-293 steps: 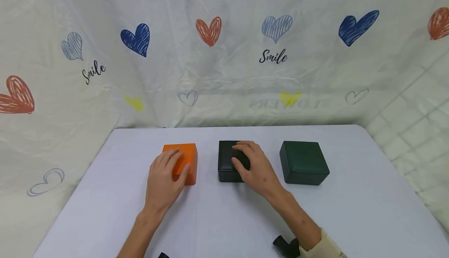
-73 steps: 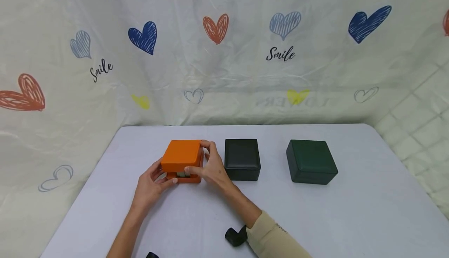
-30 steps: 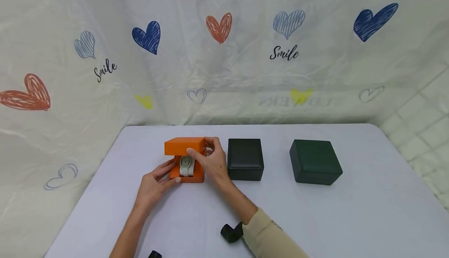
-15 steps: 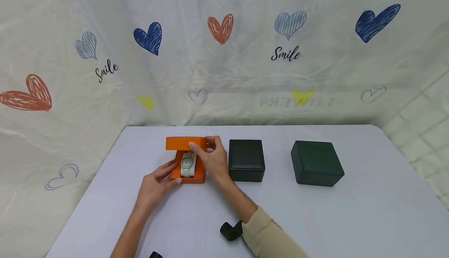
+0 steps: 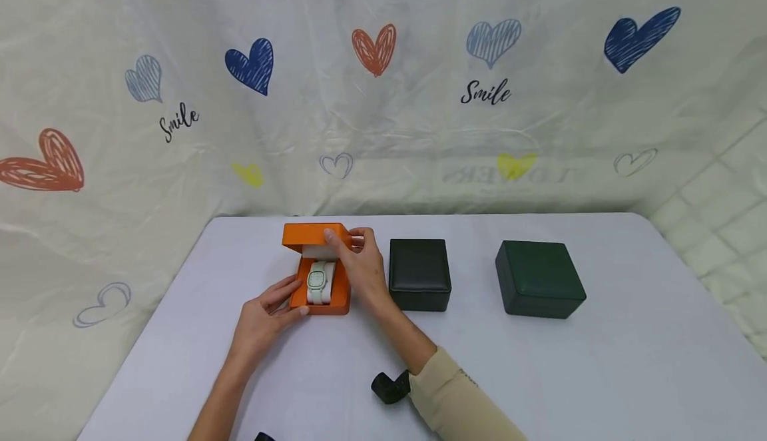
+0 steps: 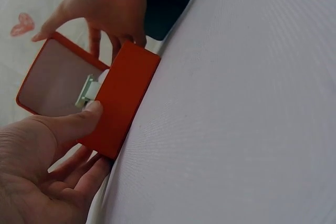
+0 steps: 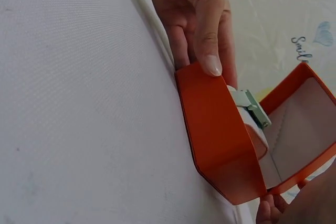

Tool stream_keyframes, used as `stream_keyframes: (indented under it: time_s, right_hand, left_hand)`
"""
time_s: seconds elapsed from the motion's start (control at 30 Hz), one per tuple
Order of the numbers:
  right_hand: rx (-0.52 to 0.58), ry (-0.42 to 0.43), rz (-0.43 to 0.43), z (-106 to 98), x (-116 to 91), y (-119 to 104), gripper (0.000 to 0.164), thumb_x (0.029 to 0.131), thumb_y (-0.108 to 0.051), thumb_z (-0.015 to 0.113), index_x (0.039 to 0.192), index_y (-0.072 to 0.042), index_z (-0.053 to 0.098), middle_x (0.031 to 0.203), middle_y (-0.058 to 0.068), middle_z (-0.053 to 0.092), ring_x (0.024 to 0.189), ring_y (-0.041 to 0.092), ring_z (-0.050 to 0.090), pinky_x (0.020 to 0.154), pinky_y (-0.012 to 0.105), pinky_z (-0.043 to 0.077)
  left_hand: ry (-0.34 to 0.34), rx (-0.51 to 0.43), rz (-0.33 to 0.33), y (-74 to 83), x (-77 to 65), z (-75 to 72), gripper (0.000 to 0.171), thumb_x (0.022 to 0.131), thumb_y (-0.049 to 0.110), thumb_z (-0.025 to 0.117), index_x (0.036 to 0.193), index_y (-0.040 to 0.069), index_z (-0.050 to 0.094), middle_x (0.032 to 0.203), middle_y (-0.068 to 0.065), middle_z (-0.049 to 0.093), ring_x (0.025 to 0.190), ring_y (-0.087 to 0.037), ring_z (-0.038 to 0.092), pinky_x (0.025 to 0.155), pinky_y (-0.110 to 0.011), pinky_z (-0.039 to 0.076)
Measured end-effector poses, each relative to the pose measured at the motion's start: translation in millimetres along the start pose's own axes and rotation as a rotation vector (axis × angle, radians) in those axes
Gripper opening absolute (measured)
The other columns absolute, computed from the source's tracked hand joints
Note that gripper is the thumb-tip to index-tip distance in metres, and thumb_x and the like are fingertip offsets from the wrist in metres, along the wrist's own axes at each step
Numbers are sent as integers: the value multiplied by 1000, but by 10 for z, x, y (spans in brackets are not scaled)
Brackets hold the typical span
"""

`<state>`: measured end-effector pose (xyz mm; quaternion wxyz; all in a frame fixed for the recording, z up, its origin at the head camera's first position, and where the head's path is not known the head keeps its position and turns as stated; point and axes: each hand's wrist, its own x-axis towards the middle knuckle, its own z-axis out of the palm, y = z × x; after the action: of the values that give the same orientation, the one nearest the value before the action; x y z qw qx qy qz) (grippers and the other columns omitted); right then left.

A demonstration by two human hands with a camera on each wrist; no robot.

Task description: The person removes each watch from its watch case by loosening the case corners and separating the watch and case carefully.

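Observation:
An orange watch box (image 5: 338, 308) sits at the left of the table with its lid (image 5: 307, 233) raised, showing a white lining. Inside, a pale green wristwatch (image 5: 317, 280) is wrapped round a white cushion. My left hand (image 5: 261, 322) grips the base at its left side, thumb on the front face (image 6: 123, 103) and the other fingers along the side. The right hand (image 5: 364, 269) holds the lid by its right side, thumb at the front edge. In the right wrist view the right hand (image 7: 317, 200) is mostly cut off by the frame.
A black box (image 5: 418, 271) stands just right of the right hand, closed. Farther right is a closed dark green box (image 5: 539, 274). All rest on a white-covered table (image 5: 539, 374). Behind hangs a pale curtain (image 5: 413, 128) with printed hearts.
The right hand has moved from the black box to the orange one and tilted its lid up and back, uncovering the watch. The left hand has shifted from the top to the base's side.

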<state>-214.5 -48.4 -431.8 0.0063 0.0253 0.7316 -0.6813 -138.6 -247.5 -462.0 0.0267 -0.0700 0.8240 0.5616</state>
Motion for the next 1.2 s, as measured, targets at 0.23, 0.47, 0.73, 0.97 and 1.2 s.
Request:
stream_keyframes:
  time_s: [0.23, 0.47, 0.73, 0.97, 1.2]
  right_hand:
    - [-12, -10, -4, -1, -16, -10, 72, 86, -71, 72, 134, -19, 55, 138, 7, 60, 122, 25, 59, 105, 44, 55]
    - [-15, -47, -42, -39, -83, 38, 75, 89, -64, 73, 145, -18, 51, 144, 6, 58, 128, 26, 58, 109, 45, 55]
    - [-11, -86, -61, -70, -113, 63, 81, 91, -65, 69, 154, -18, 46, 151, 2, 54, 129, 24, 60, 109, 45, 55]
    - [3, -54, -26, -36, -67, 42, 72, 95, -67, 62, 148, -20, 53, 151, 2, 56, 130, 22, 59, 111, 43, 53]
    - [-4, -56, -28, -59, -77, 30, 71, 96, -66, 62, 150, -21, 51, 152, 2, 54, 131, 23, 57, 111, 44, 52]
  left_hand:
    - [11, 13, 7, -19, 0, 8, 61, 85, 23, 88, 142, 18, 65, 158, 3, 54, 142, -24, 57, 106, -28, 54]
    - [9, 20, 8, -22, -10, 19, 62, 85, 22, 87, 143, 17, 65, 158, 2, 54, 141, -24, 58, 105, -28, 54]
    - [6, 8, 21, 3, -10, 19, 63, 85, 21, 87, 143, 16, 64, 158, 1, 53, 142, -24, 57, 105, -27, 54]
    - [17, 14, 11, -4, -25, 9, 62, 85, 22, 88, 142, 18, 65, 157, 1, 54, 142, -23, 58, 106, -28, 53]
    - [12, 9, 11, 19, -28, 16, 62, 84, 25, 88, 142, 19, 65, 157, 2, 54, 142, -22, 57, 106, -28, 53]
